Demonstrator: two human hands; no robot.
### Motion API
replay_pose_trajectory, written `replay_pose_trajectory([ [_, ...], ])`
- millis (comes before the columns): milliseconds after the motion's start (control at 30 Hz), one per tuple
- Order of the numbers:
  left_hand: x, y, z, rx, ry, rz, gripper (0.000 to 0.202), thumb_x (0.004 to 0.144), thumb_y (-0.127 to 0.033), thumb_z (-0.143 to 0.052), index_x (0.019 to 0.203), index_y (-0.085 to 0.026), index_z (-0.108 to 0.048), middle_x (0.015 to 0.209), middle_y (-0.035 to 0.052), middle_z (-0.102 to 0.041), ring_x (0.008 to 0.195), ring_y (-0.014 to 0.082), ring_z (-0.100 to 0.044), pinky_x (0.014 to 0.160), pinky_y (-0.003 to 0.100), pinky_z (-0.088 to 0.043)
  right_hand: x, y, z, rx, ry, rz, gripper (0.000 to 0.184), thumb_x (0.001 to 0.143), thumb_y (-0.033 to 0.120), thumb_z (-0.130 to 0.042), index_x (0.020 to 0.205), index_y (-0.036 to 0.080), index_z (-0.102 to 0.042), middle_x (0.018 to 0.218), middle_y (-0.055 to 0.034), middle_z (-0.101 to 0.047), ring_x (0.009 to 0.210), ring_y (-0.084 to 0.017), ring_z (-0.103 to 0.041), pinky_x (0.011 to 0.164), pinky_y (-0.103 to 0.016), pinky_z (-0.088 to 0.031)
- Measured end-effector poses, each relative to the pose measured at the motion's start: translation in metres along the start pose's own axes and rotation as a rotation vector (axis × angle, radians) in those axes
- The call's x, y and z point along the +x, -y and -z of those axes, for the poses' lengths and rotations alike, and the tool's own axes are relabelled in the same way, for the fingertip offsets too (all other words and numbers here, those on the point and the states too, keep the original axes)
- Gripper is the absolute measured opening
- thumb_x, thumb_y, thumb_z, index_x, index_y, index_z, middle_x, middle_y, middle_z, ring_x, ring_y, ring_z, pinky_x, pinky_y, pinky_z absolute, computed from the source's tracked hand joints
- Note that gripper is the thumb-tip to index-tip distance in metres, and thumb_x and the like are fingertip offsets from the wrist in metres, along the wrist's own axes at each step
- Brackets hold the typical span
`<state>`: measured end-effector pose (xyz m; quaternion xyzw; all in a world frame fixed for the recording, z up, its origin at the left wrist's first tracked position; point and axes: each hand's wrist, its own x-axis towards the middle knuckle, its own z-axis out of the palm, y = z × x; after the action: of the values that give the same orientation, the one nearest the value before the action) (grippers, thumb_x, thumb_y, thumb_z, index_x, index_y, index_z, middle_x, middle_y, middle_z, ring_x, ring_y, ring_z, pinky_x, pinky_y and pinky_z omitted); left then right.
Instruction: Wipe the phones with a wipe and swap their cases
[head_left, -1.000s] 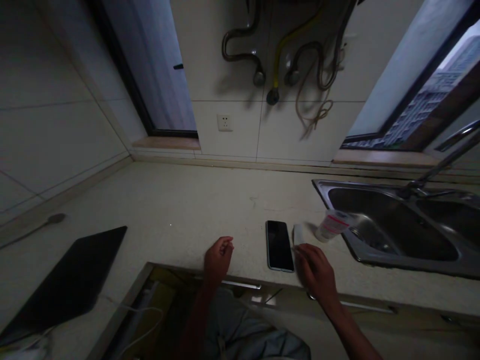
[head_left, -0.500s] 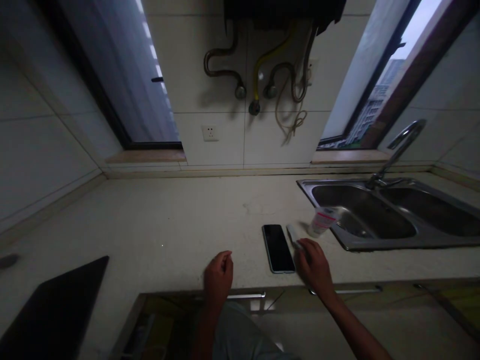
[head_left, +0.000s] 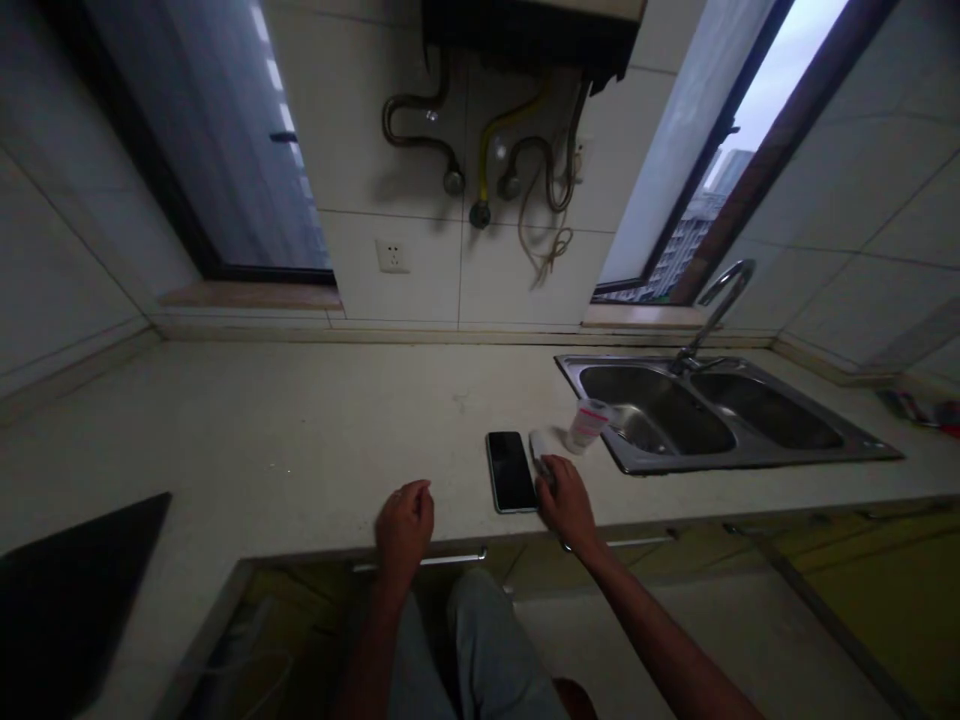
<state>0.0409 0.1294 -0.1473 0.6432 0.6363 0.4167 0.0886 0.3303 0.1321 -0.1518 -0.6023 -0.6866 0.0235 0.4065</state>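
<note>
My right hand rests at the front of the counter, fingers curled over the near end of a slim, whitish object lying on it. Its kind is not clear in the dim light. Just left of that hand a smartphone lies flat, its dark screen facing up. A clear plastic cup with pink-red markings stands upright beyond my right hand, beside the sink. My left hand is closed in a loose fist near the counter's front edge, left of the phone; the inside of the fist is hidden.
On the right a double-bowl steel sink with a curved faucet is set into the pale counter. A black panel is at the lower left. Pipes hang beneath a wall-mounted heater. Drawer handles run below the counter edge.
My head view has turned, so the whole scene sits further left, with more of the right side showing. Both hands stay in about the same places on the counter.
</note>
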Motion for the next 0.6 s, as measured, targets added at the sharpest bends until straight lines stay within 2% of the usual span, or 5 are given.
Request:
replay_pose_trajectory([
  [300, 0.003, -0.009, 0.008, -0.038, 0.038, 0.152, 0.028, 0.085, -0.032, -0.048, 0.096, -0.021, -0.072, 0.087, 0.0054, -0.074, 0.073, 0.0177, -0.065, 0.073, 0.030, -0.050, 0.002, -0.016, 0.013, 0.304, -0.023, -0.084, 0.030, 0.088, 0.030, -0.053, 0.114, 0.018, -0.060, 0.101, -0.0103, -0.064, 0.090, -0.024, -0.061, 0.079, -0.039, -0.053],
  [400, -0.002, -0.025, 0.000, -0.038, 0.064, 0.204, 0.032, 0.086, -0.038, -0.053, 0.108, -0.020, -0.069, 0.089, 0.0052, -0.073, 0.075, 0.0181, -0.066, 0.073, 0.031, -0.053, 0.005, -0.020, 0.020, 0.314, -0.022, -0.069, 0.031, 0.090, 0.031, -0.052, 0.117, 0.019, -0.061, 0.103, -0.0106, -0.063, 0.090, -0.023, -0.061, 0.078, -0.038, -0.053],
  [433, -0.005, -0.034, -0.006, -0.031, 0.062, 0.161, 0.038, 0.086, -0.041, -0.056, 0.115, -0.019, -0.066, 0.095, 0.0068, -0.073, 0.080, 0.0191, -0.067, 0.077, 0.033, -0.053, 0.007, -0.021, 0.022, 0.296, -0.019, -0.051, 0.033, 0.090, 0.031, -0.052, 0.120, 0.019, -0.060, 0.106, -0.0114, -0.063, 0.093, -0.024, -0.061, 0.082, -0.040, -0.053],
  [500, -0.011, -0.056, -0.021, -0.019, 0.074, -0.082, 0.047, 0.089, -0.043, -0.056, 0.128, -0.018, -0.060, 0.121, 0.0124, -0.068, 0.110, 0.0233, -0.063, 0.095, 0.039, -0.050, 0.011, -0.023, 0.022, 0.219, 0.010, 0.001, 0.035, 0.090, 0.029, -0.052, 0.123, 0.018, -0.060, 0.113, -0.0139, -0.062, 0.104, -0.027, -0.059, 0.091, -0.045, -0.050],
  [600, -0.016, -0.089, -0.046, 0.080, 0.272, -0.470, 0.058, 0.091, -0.048, -0.056, 0.143, -0.023, -0.048, 0.150, 0.0132, -0.047, 0.141, 0.0282, -0.039, 0.109, 0.049, -0.038, 0.017, -0.024, 0.019, 0.047, 0.136, 0.096, 0.031, 0.089, 0.024, -0.054, 0.117, 0.019, -0.066, 0.123, -0.0165, -0.062, 0.114, -0.032, -0.055, 0.097, -0.052, -0.046],
])
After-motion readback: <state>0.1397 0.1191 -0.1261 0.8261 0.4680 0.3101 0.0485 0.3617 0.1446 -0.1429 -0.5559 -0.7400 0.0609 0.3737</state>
